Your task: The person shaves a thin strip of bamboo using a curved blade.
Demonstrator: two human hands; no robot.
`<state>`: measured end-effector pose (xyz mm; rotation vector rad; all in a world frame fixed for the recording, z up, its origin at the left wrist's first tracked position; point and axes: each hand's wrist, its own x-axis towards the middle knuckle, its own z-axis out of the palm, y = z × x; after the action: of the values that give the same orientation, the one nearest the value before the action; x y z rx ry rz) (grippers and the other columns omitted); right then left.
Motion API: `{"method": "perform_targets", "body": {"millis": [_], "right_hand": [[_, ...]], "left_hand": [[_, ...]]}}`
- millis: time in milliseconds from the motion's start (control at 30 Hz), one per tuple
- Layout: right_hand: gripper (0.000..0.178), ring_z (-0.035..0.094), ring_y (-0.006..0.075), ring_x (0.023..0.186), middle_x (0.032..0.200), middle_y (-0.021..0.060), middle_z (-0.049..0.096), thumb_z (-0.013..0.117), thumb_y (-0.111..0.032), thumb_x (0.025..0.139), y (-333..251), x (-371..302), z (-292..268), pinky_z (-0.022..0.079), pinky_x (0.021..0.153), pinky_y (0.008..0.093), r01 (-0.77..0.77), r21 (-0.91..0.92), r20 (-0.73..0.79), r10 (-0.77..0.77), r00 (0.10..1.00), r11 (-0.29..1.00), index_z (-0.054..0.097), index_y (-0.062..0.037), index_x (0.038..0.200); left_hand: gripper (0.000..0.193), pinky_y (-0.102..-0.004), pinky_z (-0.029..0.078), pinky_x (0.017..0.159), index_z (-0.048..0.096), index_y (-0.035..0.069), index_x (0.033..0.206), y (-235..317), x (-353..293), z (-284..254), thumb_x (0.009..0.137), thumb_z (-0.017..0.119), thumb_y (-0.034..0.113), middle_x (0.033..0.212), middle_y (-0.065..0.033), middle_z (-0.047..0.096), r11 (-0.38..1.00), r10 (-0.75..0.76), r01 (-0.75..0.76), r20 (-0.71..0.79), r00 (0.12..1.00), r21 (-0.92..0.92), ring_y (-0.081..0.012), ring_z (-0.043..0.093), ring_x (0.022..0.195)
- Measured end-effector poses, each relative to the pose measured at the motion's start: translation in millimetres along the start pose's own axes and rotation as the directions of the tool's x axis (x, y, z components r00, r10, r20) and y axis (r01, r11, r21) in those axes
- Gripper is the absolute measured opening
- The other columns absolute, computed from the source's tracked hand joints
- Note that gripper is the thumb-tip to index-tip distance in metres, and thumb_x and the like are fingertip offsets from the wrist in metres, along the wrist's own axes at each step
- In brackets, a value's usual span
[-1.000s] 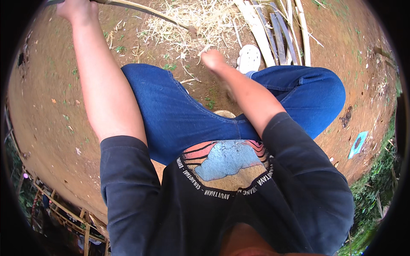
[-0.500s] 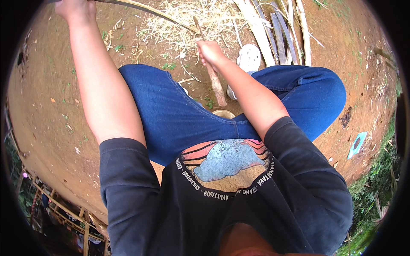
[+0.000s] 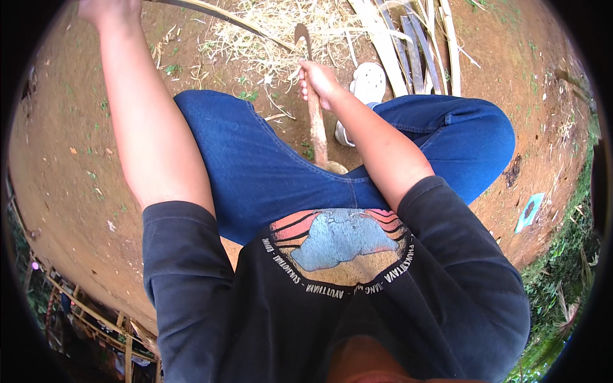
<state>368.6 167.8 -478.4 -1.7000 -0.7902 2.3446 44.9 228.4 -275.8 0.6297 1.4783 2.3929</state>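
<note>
At the top left edge my left hand (image 3: 110, 11) is closed on one end of a long bamboo strip (image 3: 217, 14); its fingers are partly cut off by the picture's rim. The strip slopes down to the right, its far end close to the blade. My right hand (image 3: 317, 82) wraps round the long wooden handle (image 3: 318, 131) of a knife, whose short, dark, curved blade (image 3: 301, 33) points away from me. Whether the blade touches the strip I cannot tell. The handle's butt end reaches back toward my lap.
Pale curly shavings (image 3: 249, 48) lie heaped on the brown dirt ground (image 3: 83, 121). Several long strips (image 3: 418, 48) are stacked at the upper right, beyond my white clog (image 3: 369, 83). A blue scrap (image 3: 530, 212) lies at the right, before green grass (image 3: 555, 268).
The knife has turned, so the blade now shows its flat side, and the butt of its handle has swung left. My left hand and the strip have shifted slightly up and left.
</note>
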Motion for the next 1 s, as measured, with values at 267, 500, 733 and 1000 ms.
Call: {"method": "perform_targets", "body": {"millis": [267, 500, 733, 1000], "right_hand": [[0.033, 0.057, 0.0094, 0.059, 0.072, 0.0017, 0.06, 0.05, -0.036, 0.1, -1, 20, 5, 0.049, 0.054, 0.0263, 0.26, -0.366, 0.013, -0.275, 0.961, 0.893, 0.062, -0.0054, 0.104], [0.037, 0.054, 0.0134, 0.053, 0.067, 0.0069, 0.055, 0.041, -0.037, 0.102, 16, 62, -20, 0.045, 0.05, 0.0317, 0.355, -0.585, -0.077, -0.486, 0.871, 0.729, 0.063, -0.0073, 0.096], [0.033, 0.056, 0.0234, 0.052, 0.063, 0.0129, 0.06, 0.048, -0.03, 0.098, -13, 9, 31, 0.044, 0.052, 0.0389, 0.463, -0.802, 0.062, -0.718, 0.693, 0.377, 0.062, -0.0046, 0.082], [0.03, 0.059, 0.0298, 0.052, 0.06, 0.0147, 0.062, 0.051, -0.029, 0.095, -8, 3, 34, 0.046, 0.053, 0.041, 0.553, -0.716, 0.06, -0.751, 0.657, 0.426, 0.065, -0.0041, 0.085]], "left_hand": [[0.036, -0.0231, 0.03, 0.036, 0.04, 0.019, 0.068, 31, -1, -9, 0.096, 0.06, 0.029, 0.052, 0.0058, 0.035, 0.995, 0.058, -0.056, 0.019, 0.998, -0.086, -0.0067, 0.036, 0.039], [0.046, -0.023, 0.029, 0.034, 0.038, 0.014, 0.07, 8, 12, -17, 0.098, 0.05, 0.048, 0.053, 0.003, 0.032, 0.996, 0.078, -0.082, 0.126, 0.989, 0.031, -0.0098, 0.034, 0.042], [0.043, -0.0241, 0.031, 0.035, 0.04, 0.011, 0.074, 4, 13, -6, 0.098, 0.051, 0.045, 0.057, 0.0013, 0.036, 0.978, 0.159, -0.155, -0.023, 0.987, 0.138, -0.0109, 0.035, 0.044], [0.031, -0.0222, 0.029, 0.036, 0.042, 0.017, 0.074, 13, -2, 7, 0.096, 0.06, 0.028, 0.054, 0.0053, 0.036, 0.99, 0.126, -0.123, -0.04, 0.991, 0.064, -0.0057, 0.036, 0.041]]}}
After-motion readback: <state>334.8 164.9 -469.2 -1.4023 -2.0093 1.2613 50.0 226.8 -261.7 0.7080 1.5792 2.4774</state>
